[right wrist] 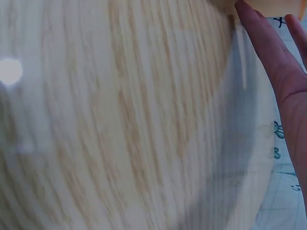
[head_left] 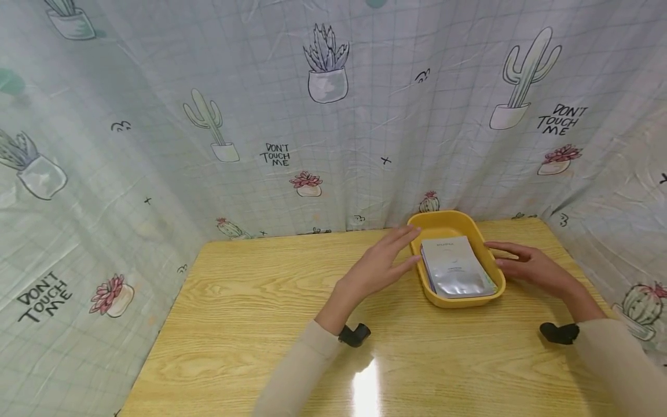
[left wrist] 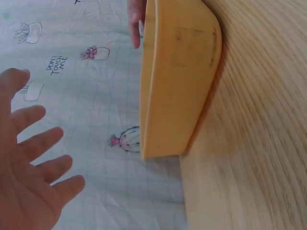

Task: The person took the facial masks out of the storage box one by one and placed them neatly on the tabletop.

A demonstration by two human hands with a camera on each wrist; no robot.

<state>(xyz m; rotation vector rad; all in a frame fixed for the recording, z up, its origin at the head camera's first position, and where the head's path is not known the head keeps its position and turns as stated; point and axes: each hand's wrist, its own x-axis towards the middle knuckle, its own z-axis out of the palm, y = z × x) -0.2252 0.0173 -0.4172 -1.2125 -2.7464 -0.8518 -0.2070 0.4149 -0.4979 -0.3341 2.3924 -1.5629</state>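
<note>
A yellow plastic basket stands on the wooden table toward the back right. Inside it lies a stack of flat packets, topped by a silvery-white one with small print; purple and green edges peek out beneath. Beside the basket's left wall, my left hand has its fingers spread; in the left wrist view this hand appears apart from the basket wall and holds nothing. At the right wall my right hand extends its fingers, the tips at or very near the rim. Contact there is hard to tell.
The wood-grain table reaches left and forward of the basket. A patterned curtain with cactus drawings hangs behind the table and along both sides, close to the basket's back end. Each wrist carries a black strap-on mount.
</note>
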